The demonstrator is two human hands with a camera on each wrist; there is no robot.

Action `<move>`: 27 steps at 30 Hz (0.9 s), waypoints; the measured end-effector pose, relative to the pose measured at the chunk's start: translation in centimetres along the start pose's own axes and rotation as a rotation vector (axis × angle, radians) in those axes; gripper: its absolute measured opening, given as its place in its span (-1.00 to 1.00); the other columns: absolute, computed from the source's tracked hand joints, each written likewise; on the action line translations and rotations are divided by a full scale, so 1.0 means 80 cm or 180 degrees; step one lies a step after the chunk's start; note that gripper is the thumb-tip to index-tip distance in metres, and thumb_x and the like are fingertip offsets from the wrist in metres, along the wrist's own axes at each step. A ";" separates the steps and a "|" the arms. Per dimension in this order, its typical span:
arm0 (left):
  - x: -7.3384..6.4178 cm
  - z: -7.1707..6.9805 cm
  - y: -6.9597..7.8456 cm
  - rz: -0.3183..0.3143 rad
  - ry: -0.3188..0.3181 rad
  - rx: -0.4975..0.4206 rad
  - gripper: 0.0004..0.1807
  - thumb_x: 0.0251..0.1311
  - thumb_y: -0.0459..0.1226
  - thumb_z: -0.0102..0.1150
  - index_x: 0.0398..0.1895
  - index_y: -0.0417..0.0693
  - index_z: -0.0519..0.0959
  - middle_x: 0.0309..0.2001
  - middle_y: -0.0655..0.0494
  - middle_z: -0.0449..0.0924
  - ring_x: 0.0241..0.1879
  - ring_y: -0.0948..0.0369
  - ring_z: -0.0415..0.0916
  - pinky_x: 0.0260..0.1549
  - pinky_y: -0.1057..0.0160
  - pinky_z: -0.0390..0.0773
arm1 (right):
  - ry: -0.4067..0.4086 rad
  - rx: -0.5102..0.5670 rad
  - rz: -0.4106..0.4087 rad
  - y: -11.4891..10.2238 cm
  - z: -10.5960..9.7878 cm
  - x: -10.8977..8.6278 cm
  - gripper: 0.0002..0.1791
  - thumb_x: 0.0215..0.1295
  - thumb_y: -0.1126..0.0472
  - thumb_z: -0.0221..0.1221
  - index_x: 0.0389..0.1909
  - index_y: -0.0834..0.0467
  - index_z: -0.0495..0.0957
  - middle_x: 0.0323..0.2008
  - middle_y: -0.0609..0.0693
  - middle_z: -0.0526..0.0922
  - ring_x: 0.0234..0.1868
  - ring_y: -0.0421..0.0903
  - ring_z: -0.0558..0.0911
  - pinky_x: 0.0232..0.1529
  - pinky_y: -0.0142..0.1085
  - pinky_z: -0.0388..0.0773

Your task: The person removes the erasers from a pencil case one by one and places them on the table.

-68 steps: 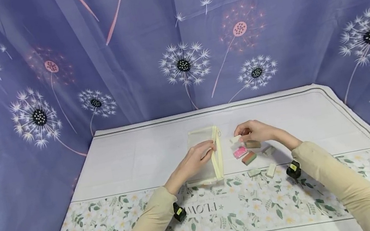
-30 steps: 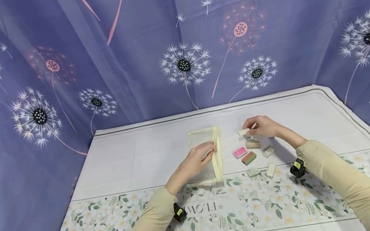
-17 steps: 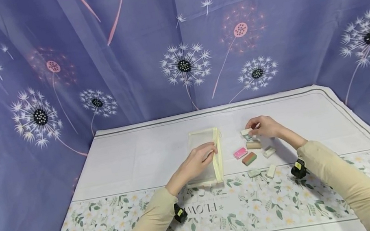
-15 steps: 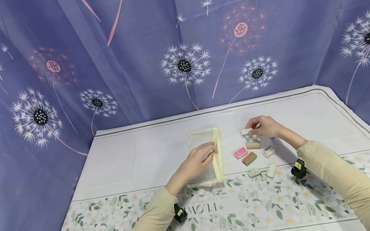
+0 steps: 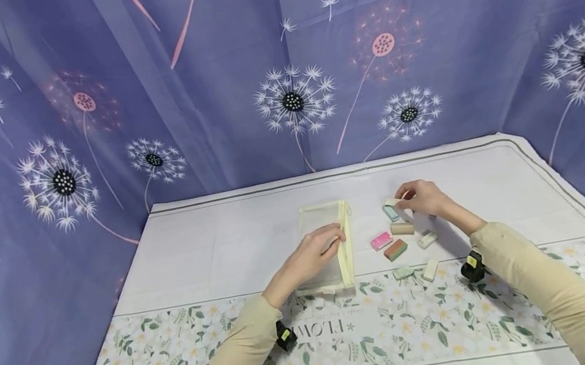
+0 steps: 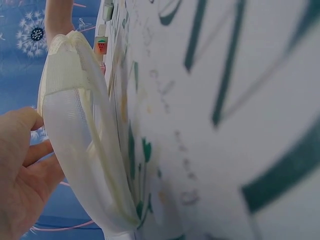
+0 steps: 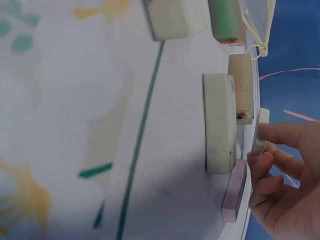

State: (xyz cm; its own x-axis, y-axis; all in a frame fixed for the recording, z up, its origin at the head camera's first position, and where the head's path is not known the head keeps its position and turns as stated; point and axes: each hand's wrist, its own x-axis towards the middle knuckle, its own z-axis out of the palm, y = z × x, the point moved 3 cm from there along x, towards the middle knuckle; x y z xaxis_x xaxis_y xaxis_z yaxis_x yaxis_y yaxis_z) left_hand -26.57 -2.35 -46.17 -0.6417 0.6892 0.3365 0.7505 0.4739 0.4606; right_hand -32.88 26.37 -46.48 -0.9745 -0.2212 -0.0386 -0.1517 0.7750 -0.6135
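My left hand (image 5: 313, 250) pinches the zipped edge of a see-through mesh pouch (image 5: 311, 215) with pale yellow trim. In the left wrist view the side of the pouch (image 6: 70, 130) bulges upward from the cloth. My right hand (image 5: 424, 198) pinches a small white block, like an eraser (image 7: 261, 130), between thumb and fingertips, just over the table. Right by those fingertips lies a pale blue eraser (image 5: 390, 213). Nearer to me are a tan eraser (image 5: 402, 228), a pink one (image 5: 381, 241) and an orange-and-green one (image 5: 396, 250).
More erasers lie to the right and front: a whitish one (image 5: 427, 240), a pale green one (image 5: 403, 272) and a cream one (image 5: 431, 270). A lilac block (image 7: 234, 192) shows in the right wrist view. A flower-printed white cloth (image 5: 220, 241) covers the table; a blue curtain (image 5: 223, 123) hangs behind.
My right hand has moved right, away from the pouch, with the white eraser. The pale blue eraser now shows beside its fingertips. My left hand has stayed at the pouch's edge.
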 end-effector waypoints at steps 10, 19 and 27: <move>0.001 0.003 -0.001 -0.0115 -0.0113 0.0102 -0.79 0.46 -0.31 -0.09 -0.07 -0.12 0.58 0.19 -0.14 0.53 0.31 0.06 0.40 0.30 0.19 0.47 | 0.0159 -0.0147 0.0147 0.002 -0.001 -0.002 -0.75 0.28 0.17 0.18 -0.19 0.29 0.60 -0.18 0.27 0.68 -0.27 0.08 0.64 -0.43 -0.32 0.51; 0.001 0.005 -0.001 -0.0141 -0.0126 0.0228 -0.77 0.47 -0.26 -0.09 -0.03 -0.05 0.58 0.20 -0.10 0.53 0.30 0.09 0.41 0.28 0.22 0.49 | 0.0380 -0.0347 0.0223 0.005 -0.002 -0.004 -0.79 0.19 0.19 0.25 -0.28 0.28 0.61 -0.26 0.25 0.71 -0.33 0.07 0.64 -0.42 -0.30 0.48; 0.002 0.004 0.002 -0.0047 -0.0115 0.0276 -0.78 0.46 -0.27 -0.06 -0.03 -0.06 0.59 0.12 -0.09 0.59 0.28 0.08 0.43 0.32 0.21 0.45 | 0.0325 -0.0291 0.0281 0.004 -0.001 -0.004 -0.75 0.19 0.18 0.25 -0.24 0.30 0.61 -0.23 0.26 0.70 -0.31 0.08 0.64 -0.39 -0.28 0.48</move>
State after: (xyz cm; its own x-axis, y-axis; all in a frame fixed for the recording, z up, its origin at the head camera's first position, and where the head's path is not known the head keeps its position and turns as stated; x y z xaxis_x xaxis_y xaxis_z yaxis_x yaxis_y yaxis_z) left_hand -26.49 -1.97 -46.29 -0.6478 0.7003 0.2998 0.7529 0.5287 0.3919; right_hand -32.60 26.78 -46.62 -0.9957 -0.0922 -0.0059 -0.0747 0.8405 -0.5366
